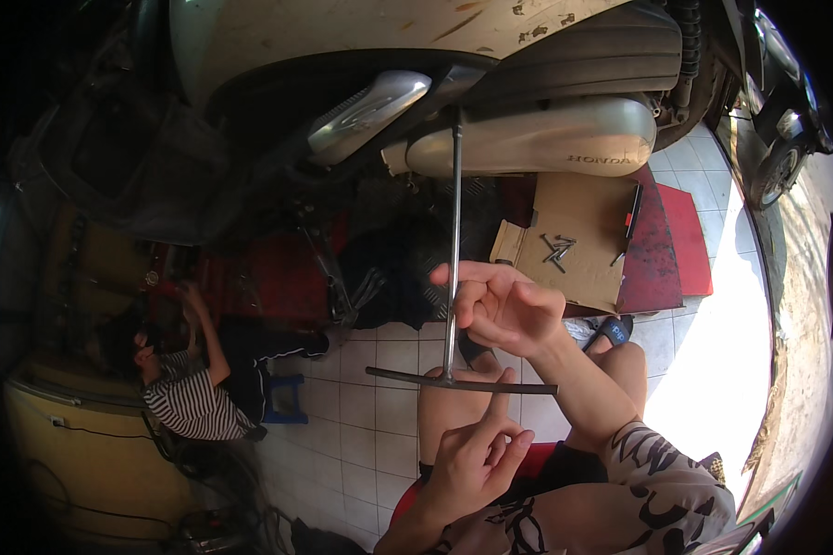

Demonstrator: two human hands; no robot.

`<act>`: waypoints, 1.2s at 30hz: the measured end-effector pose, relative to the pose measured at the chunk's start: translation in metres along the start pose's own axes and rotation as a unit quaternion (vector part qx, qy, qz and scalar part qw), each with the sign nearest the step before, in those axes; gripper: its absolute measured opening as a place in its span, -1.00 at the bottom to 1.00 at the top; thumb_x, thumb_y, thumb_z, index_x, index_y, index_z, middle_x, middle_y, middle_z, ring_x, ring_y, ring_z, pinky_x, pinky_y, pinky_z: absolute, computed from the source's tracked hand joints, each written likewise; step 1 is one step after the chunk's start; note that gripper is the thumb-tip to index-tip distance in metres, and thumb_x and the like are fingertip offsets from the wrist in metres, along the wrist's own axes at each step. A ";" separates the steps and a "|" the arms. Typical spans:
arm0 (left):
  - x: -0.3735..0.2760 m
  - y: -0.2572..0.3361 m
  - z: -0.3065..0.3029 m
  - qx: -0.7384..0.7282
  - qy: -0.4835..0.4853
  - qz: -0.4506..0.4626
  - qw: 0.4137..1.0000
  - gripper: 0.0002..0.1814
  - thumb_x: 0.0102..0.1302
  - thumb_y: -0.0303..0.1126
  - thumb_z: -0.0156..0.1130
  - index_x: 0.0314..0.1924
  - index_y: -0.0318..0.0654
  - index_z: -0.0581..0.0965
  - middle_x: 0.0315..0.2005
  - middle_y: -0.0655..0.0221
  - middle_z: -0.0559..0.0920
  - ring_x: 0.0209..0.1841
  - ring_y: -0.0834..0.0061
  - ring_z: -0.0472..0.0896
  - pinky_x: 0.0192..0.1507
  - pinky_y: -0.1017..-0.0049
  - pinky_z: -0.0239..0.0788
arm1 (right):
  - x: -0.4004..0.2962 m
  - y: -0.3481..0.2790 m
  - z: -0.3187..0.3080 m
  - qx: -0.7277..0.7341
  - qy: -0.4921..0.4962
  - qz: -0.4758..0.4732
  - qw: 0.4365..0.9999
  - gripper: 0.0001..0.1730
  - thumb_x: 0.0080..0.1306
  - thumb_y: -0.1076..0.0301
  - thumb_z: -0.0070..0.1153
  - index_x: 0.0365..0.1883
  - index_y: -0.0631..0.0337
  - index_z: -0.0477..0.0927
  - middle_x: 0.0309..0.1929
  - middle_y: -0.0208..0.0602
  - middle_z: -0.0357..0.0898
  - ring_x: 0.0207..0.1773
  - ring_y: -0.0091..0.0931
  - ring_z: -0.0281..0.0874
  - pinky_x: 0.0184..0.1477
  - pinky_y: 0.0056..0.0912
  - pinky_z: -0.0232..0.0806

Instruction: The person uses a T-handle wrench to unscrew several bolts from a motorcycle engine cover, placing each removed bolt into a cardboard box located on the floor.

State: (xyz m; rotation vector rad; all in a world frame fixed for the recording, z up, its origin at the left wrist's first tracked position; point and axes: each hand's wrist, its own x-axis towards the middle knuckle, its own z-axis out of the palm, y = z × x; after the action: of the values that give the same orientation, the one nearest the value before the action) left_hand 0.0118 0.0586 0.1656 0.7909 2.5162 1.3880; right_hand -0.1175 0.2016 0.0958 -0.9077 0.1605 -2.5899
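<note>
A long steel T-handle wrench (pixel 456 208) stands with its far end at the scooter's underside, beside the silver cover marked Honda (pixel 534 142). My right hand (pixel 510 305), palm up, has its index finger behind the shaft and its other fingers curled loosely against it. The dark crossbar lies nearer to me. Below it, my left hand (pixel 475 451) has its index finger extended, the tip at the crossbar, and grips nothing. Where the wrench's far end seats is hidden in shadow. Several bolts (pixel 559 251) lie on a flattened cardboard piece (pixel 590 208).
Under the scooter is a red stand or platform (pixel 656 257). Wrenches (pixel 368 288) lie in the dark middle. At left, a person in a striped shirt (pixel 187 402) works with raised hands near a blue stool (pixel 288 399). Another motorcycle's wheel (pixel 783 173) shows at far right.
</note>
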 end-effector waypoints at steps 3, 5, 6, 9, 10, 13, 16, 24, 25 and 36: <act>-0.002 0.006 -0.005 0.010 0.075 0.046 0.996 -0.11 0.29 -0.45 0.21 0.45 -0.50 -0.09 -0.56 0.42 0.64 -0.61 0.73 0.46 -0.54 0.73 0.17 | -0.002 -0.003 -0.004 0.016 -0.016 0.023 0.999 0.01 0.22 0.01 0.17 0.41 0.54 0.04 0.21 0.24 0.39 -0.68 -0.72 0.29 -0.60 -0.72 0.10; 0.000 0.007 -0.008 -0.007 0.133 0.019 0.991 -0.06 0.30 -0.42 0.19 0.46 -0.49 -0.19 -0.57 0.42 0.63 -0.61 0.74 0.43 -0.54 0.74 0.14 | -0.004 -0.005 -0.004 0.013 -0.024 0.029 0.999 0.05 0.20 0.01 0.17 0.42 0.54 0.00 0.32 0.31 0.26 -0.68 -0.71 0.31 -0.60 -0.72 0.11; 0.002 0.005 -0.010 -0.018 0.159 -0.012 0.987 -0.05 0.31 -0.41 0.18 0.46 -0.48 -0.23 -0.57 0.42 0.62 -0.61 0.75 0.42 -0.54 0.75 0.12 | -0.003 -0.004 -0.002 0.010 -0.027 0.029 0.999 0.06 0.20 0.00 0.18 0.43 0.54 -0.02 0.35 0.32 0.21 -0.68 -0.71 0.31 -0.60 -0.72 0.12; 0.002 0.000 -0.009 -0.034 0.203 -0.082 0.975 -0.10 0.35 -0.44 0.13 0.47 -0.46 -0.22 -0.58 0.42 0.59 -0.59 0.78 0.40 -0.53 0.77 0.09 | -0.004 -0.004 -0.001 0.010 -0.031 0.033 0.999 0.08 0.18 0.00 0.18 0.44 0.53 -0.04 0.40 0.33 0.13 -0.67 -0.69 0.33 -0.59 -0.72 0.14; 0.000 -0.003 -0.007 -0.040 0.209 -0.096 0.972 -0.13 0.35 -0.45 0.13 0.47 -0.47 -0.18 -0.59 0.43 0.59 -0.58 0.79 0.40 -0.53 0.78 0.10 | -0.004 -0.004 -0.001 0.013 -0.032 0.033 0.999 0.09 0.18 0.00 0.19 0.44 0.53 -0.04 0.41 0.33 0.11 -0.67 -0.68 0.34 -0.59 -0.72 0.15; -0.002 -0.022 -0.001 -0.014 0.188 -0.115 0.975 -0.24 0.35 -0.49 0.14 0.44 -0.48 0.00 -0.59 0.44 0.59 -0.56 0.79 0.42 -0.52 0.77 0.13 | -0.004 -0.004 -0.001 0.035 -0.039 0.023 0.998 0.09 0.18 -0.01 0.19 0.44 0.53 -0.05 0.40 0.32 0.12 -0.67 -0.67 0.35 -0.58 -0.71 0.17; -0.001 -0.026 -0.001 0.036 0.098 -0.092 0.990 -0.32 0.33 -0.51 0.17 0.40 -0.48 0.16 -0.60 0.45 0.60 -0.55 0.79 0.42 -0.50 0.76 0.18 | -0.005 -0.007 -0.002 0.046 -0.048 0.019 0.998 0.11 0.19 -0.02 0.18 0.44 0.54 -0.07 0.41 0.31 0.12 -0.67 -0.66 0.35 -0.59 -0.70 0.17; 0.009 -0.001 -0.004 -0.097 0.095 0.025 0.990 -0.28 0.36 -0.45 0.17 0.44 -0.41 0.11 -0.56 0.41 0.62 -0.57 0.79 0.40 -0.48 0.75 0.21 | -0.005 -0.004 -0.007 0.063 -0.044 0.015 0.997 0.09 0.21 -0.01 0.18 0.44 0.54 -0.08 0.42 0.33 0.07 -0.66 -0.65 0.37 -0.57 -0.68 0.20; 0.008 0.006 -0.004 -0.140 0.151 0.010 0.978 -0.27 0.37 -0.45 0.15 0.45 -0.41 0.08 -0.55 0.39 0.63 -0.57 0.79 0.41 -0.48 0.76 0.21 | -0.005 -0.004 -0.007 0.066 -0.041 0.014 0.997 0.09 0.21 0.00 0.18 0.44 0.54 -0.08 0.43 0.33 0.06 -0.65 -0.65 0.37 -0.57 -0.68 0.20; 0.008 -0.016 0.012 -0.116 0.024 -0.115 0.986 -0.36 0.34 -0.50 0.17 0.39 -0.42 0.23 -0.52 0.44 0.62 -0.56 0.74 0.49 -0.49 0.68 0.25 | -0.005 -0.007 -0.009 0.079 -0.044 0.010 0.996 0.14 0.23 0.01 0.19 0.44 0.56 -0.19 0.44 0.30 0.06 -0.63 -0.61 0.43 -0.55 -0.63 0.20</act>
State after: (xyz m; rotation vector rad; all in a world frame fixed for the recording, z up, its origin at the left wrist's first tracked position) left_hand 0.0040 0.0649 0.1468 0.4131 2.3310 1.5929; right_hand -0.1218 0.2095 0.0872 -0.9542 -0.0585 -2.4971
